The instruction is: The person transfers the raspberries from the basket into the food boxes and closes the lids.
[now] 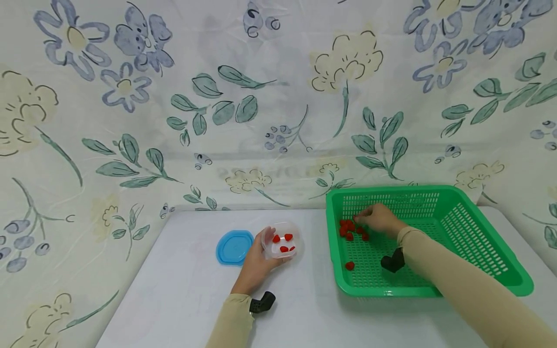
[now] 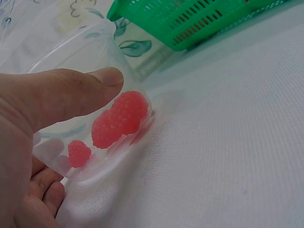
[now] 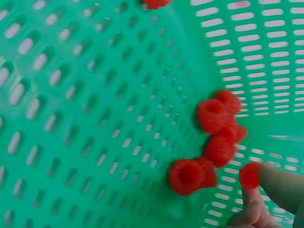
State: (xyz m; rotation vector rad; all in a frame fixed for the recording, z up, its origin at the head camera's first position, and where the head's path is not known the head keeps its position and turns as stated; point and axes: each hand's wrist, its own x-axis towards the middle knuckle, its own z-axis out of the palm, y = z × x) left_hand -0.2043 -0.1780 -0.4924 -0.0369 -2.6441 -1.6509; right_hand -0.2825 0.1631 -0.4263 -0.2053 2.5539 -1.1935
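My left hand [image 1: 256, 265] holds a clear plastic tub [image 2: 71, 52] on the white table, thumb on its near side and fingers around the other. Inside the tub lie several red raspberries [image 2: 129, 111]. My right hand [image 1: 379, 220] reaches into the green basket [image 1: 435, 291] and pinches one raspberry [image 3: 250, 175] between thumb and finger, near the basket's wall. Below it, more raspberries [image 3: 220, 149] cluster in the basket's back left corner. A lone raspberry [image 1: 350, 266] lies apart, toward the basket's front left.
A blue lid [image 1: 235, 247] lies on the white table [image 1: 183, 290], left of the tub. Slotted sides of the basket rise around my right hand. Behind the table hangs a flower-printed cloth [image 1: 283, 96].
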